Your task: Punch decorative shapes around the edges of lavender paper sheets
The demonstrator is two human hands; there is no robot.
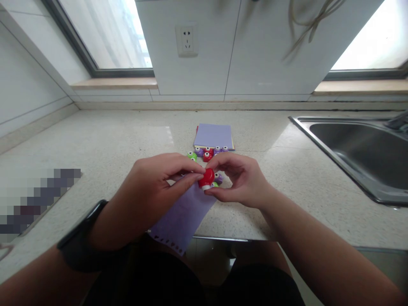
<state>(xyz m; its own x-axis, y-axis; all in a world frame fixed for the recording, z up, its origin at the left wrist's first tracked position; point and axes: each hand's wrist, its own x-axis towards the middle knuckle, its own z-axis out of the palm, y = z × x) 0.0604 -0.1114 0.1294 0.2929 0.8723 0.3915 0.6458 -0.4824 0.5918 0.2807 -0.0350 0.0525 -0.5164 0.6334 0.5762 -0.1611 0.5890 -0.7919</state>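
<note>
At frame centre, the right hand (247,179) pinches the toy (208,177), probably to steady it; the left hand (156,180) presses its fingers together beside it, gripping toy or sheet (181,214), unclear which.

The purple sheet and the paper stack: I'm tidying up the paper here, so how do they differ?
The purple sheet has a row of small holes along its near edge; the paper stack shows none on top. The purple sheet reaches past the edge of the counter; the paper stack lies wholly on it. Both show a purple face.
</note>
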